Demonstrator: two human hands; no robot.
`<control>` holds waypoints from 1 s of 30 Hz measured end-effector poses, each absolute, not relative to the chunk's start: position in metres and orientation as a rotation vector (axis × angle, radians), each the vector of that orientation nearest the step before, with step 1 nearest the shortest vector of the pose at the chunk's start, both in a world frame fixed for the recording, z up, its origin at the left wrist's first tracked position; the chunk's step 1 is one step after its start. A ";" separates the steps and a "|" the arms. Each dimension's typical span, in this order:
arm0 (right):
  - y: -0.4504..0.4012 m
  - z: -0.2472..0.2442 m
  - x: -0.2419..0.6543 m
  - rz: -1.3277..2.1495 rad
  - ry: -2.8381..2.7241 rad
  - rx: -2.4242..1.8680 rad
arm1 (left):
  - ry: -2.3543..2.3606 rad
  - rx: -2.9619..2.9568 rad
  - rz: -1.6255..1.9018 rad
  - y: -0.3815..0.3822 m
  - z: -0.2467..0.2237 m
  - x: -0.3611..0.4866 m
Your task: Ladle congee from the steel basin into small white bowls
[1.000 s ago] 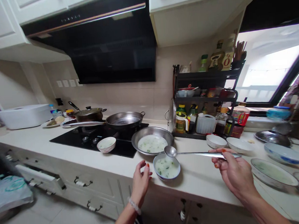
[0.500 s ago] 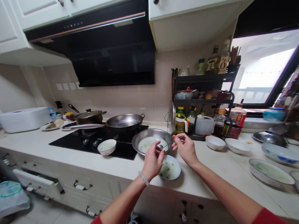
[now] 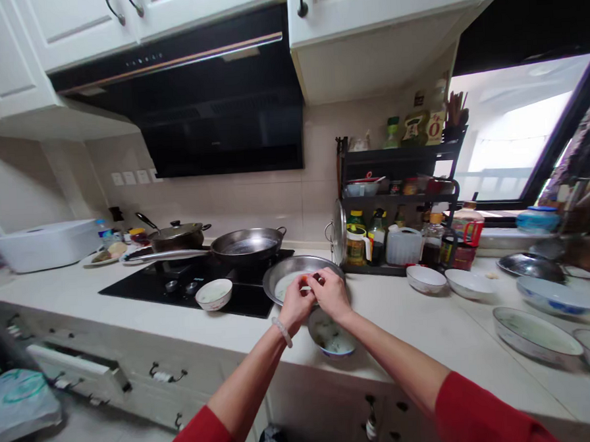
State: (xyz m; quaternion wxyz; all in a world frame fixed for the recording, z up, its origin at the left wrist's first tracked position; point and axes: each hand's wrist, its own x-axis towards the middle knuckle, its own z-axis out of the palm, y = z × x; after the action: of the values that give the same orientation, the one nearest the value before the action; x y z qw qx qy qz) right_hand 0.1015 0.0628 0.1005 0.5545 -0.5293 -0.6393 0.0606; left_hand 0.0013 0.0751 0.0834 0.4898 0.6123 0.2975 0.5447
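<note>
My two hands meet over the near rim of a steel basin of pale liquid with green bits. My left hand, a beaded bracelet at its wrist, is closed with its fingertips against those of the other hand. My right hand is closed too, pinching the thin metal spoon visible a moment earlier; the fingers now hide most of it. What the left fingers hold, if anything, is hidden. Just below the hands, a bowl of greenish soup stands at the counter's front edge.
A small filled bowl sits on the black cooktop, near a frying pan and a lidded pot. Several bowls, such as this filled one, line the right counter. A bottle rack stands behind. One drawer is pulled out.
My right hand has moved left and in, so both hands now touch. The spoon, earlier visible between them, is now mostly covered. The view has shifted slightly.
</note>
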 end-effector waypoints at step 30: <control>0.060 0.034 0.263 0.306 -1.190 -1.417 | 1.409 1.725 1.158 0.125 0.084 -0.048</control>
State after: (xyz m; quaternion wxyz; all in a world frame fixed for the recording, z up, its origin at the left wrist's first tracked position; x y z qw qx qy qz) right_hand 0.2628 0.0598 0.0338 0.5918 -0.6091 -0.5114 0.1316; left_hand -0.0479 0.1246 0.0837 0.3105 0.6531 0.5337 0.4385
